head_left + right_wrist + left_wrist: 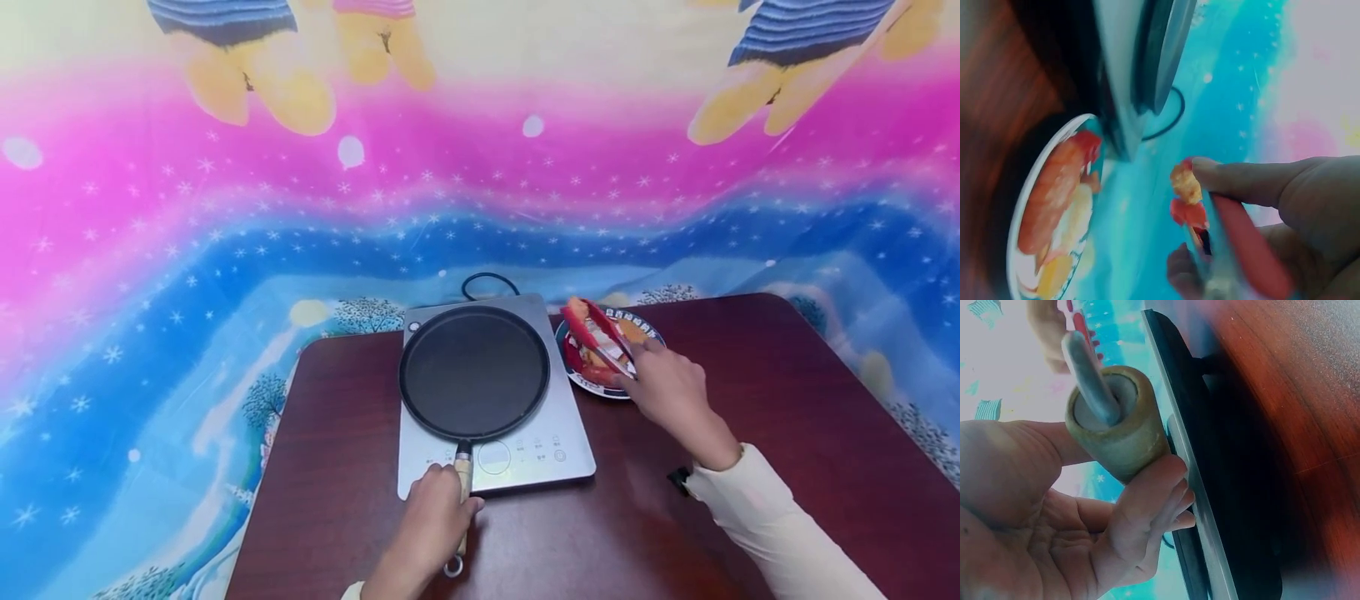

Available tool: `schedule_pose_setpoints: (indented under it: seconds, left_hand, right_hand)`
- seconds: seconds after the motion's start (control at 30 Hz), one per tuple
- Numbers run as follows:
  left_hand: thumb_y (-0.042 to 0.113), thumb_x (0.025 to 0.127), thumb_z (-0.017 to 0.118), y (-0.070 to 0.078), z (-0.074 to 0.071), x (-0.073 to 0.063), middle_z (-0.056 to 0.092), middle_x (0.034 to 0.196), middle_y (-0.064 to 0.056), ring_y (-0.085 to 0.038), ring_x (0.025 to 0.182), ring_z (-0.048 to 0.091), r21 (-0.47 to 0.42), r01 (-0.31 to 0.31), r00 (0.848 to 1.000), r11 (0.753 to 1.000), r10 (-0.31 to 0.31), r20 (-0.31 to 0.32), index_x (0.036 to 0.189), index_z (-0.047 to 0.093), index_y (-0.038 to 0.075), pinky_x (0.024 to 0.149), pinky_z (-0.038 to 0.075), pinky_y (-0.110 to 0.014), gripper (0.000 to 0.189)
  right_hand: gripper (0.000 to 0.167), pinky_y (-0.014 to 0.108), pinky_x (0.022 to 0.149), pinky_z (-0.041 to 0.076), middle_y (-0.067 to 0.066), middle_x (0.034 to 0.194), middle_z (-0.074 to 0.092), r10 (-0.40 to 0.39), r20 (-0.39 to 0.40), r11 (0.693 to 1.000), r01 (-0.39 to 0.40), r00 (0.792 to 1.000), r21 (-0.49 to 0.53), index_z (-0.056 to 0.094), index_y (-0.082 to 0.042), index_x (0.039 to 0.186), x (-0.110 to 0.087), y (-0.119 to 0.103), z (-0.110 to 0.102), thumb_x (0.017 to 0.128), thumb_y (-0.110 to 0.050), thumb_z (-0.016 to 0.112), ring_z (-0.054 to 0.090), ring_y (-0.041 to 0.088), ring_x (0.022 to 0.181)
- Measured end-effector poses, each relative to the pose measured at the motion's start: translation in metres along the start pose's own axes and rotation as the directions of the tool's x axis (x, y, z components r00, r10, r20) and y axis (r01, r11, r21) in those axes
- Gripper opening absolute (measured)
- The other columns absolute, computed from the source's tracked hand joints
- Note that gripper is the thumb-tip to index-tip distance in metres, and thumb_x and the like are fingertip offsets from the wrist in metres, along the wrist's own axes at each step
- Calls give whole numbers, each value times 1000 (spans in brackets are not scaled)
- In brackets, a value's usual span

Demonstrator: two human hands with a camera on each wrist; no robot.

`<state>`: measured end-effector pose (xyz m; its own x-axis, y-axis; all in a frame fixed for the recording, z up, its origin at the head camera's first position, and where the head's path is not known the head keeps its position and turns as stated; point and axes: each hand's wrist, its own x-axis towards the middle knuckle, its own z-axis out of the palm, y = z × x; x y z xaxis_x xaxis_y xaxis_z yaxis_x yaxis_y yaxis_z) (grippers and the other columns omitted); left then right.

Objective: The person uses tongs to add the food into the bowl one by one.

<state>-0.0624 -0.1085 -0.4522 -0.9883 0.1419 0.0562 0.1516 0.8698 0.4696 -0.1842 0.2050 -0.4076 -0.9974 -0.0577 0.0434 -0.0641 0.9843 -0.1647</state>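
My left hand [435, 508] grips the wooden handle [1129, 444] of a flat black frying pan [474, 375], which sits on a silver induction cooker [570, 454]. A metal hanging loop [1091, 378] sticks out of the handle's end. In my right hand [667, 392] is a pair of red-tipped tongs [587, 321], pinched between thumb and fingers. An orange-brown piece of food [1185, 184] is caught at the tongs' tips, above a patterned plate [622, 395]. Several other foods lie on that plate, among them a reddish sausage-like piece [1054, 194].
The cooker and plate stand side by side on a dark red wooden table [337, 467]. Behind the cooker a black cord [489, 275] loops up. A colourful cartoon cloth [450, 183] hangs along the table's back and sides.
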Motion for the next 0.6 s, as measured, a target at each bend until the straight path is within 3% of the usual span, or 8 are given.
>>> schedule_pose_setpoints:
  seconds: [0.17,0.3,0.43,0.6]
  left_hand:
    - [21,77,89,0,0,0,55,70,-5,-20,64,55,-9,12,1000,1000,-12,6,80,67,-1,59,47,-35,31]
    - [21,77,89,0,0,0,55,71,-5,-20,64,55,-11,14,1000,1000,-14,8,81,67,-2,59,47,-36,32]
    - [22,77,89,0,0,0,55,72,-5,-20,64,56,-2,16,1000,1000,-16,6,81,67,-2,60,47,-36,33]
    - [22,77,89,0,1,0,55,72,-6,-21,64,57,-3,17,1000,1000,-17,1,81,67,-2,60,48,-36,33]
  right_hand:
    - [49,48,55,49,17,103,62,-71,10,996,72,997,-46,66,4,118,16,-18,2,88,-33,79,60,28,76]
    - [39,47,65,53,14,97,63,-149,-10,983,147,989,-112,68,3,108,29,-29,5,86,-27,81,60,27,84]
    - [39,46,71,54,15,100,64,-200,6,968,199,980,-155,68,3,109,45,-41,9,84,-22,83,61,29,86]
    - [41,51,77,56,19,111,63,-222,40,968,225,974,-112,65,5,119,63,-56,14,88,-17,79,61,34,97]
